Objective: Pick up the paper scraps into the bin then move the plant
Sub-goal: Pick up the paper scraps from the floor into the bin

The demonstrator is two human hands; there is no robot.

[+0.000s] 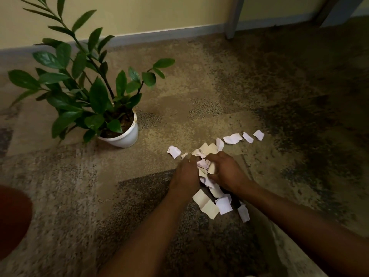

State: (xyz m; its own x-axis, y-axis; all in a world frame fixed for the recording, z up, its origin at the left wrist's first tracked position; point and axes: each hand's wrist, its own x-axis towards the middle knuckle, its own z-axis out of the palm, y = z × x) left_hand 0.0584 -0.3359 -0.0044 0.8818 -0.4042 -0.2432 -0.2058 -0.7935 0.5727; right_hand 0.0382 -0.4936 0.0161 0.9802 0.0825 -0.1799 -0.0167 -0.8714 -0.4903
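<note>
Paper scraps [207, 202] lie scattered on the carpet [199, 96], and you've brought both hands together over the thick of the pile so one scoop takes many pieces. Your left hand [186, 174] curls in from one side, your right hand [225, 170] from the other, fingers bent around a bunch of scraps pressed between them. Both forearms reach forward and low. A few strays sit well apart toward the right [247, 136]. The plant [95, 100] stands untouched in its white pot [125, 136] to the left (no bin clearly shows; the red shape [14, 218] at the left edge is too cropped to name).
</note>
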